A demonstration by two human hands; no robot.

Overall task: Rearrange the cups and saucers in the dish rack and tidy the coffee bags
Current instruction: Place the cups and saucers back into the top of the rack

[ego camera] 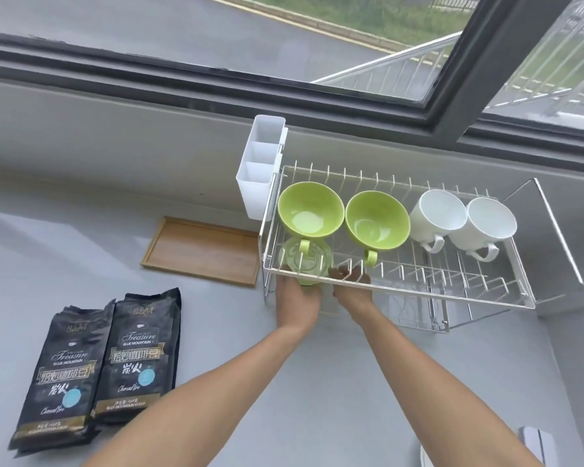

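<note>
I see four cups in the dish rack (398, 289); my left hand (297, 299) grips a green saucer (305, 264) beneath it, right hand (353, 291) loosely curled, seemingly empty; coffee bags (95, 369) left of it untidied.

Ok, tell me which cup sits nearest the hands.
The leftmost green cup, beside the white utensil holder; its handle points down toward the left hand.

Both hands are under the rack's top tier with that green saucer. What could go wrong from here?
1. The left hand holds the pale green saucer beneath the wire dish rack; lifting it could knock the rack's front rail.
2. The two green cups lie tilted directly above; a bump might roll them.
3. The right hand, fingers hidden behind the wires, could catch on the prongs.
</note>
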